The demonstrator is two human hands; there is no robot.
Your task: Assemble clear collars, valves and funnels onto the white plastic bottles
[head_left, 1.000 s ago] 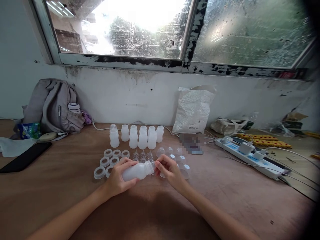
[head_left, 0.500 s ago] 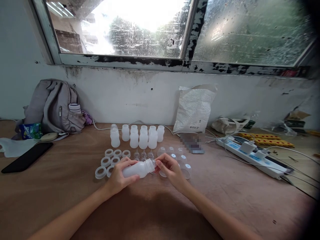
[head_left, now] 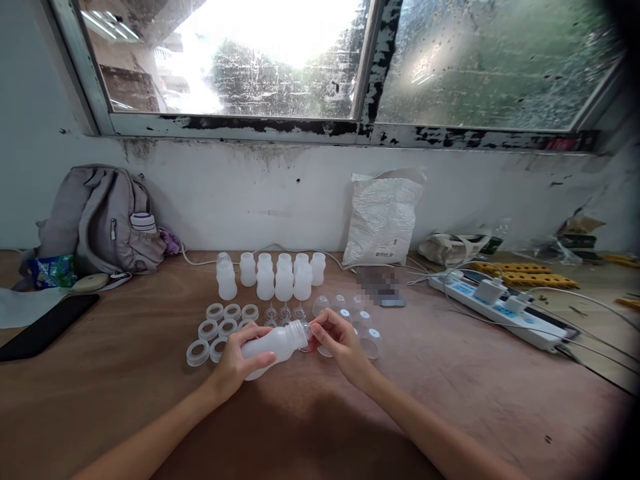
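Observation:
My left hand (head_left: 243, 358) is wrapped around a frosted white baby bottle (head_left: 270, 348), which lies tilted with its threaded neck towards the right. At the bottle's mouth, the fingertips of my right hand (head_left: 336, 340) pinch a clear bottle nipple (head_left: 307, 329); how deep it sits is hidden. White screw rings (head_left: 208, 329) lie in rows by my left hand. Behind the held bottle are several clear nipples (head_left: 285, 311), partly covered by it. Clear dome caps (head_left: 373, 333) stand beyond my right hand. Several frosted bottles (head_left: 285, 283) stand upright in rows farther back.
One bottle with a clear top (head_left: 227, 280) stands at the left of the rows. A black phone (head_left: 47, 328) and a grey backpack (head_left: 100, 223) are at the left. A white pouch (head_left: 381, 219) leans on the wall. A power strip (head_left: 500, 312) with cables lies right.
The whole view has shifted slightly. The held bottle tilts a little more, its base lower, while both hands keep their hold at its body and mouth.

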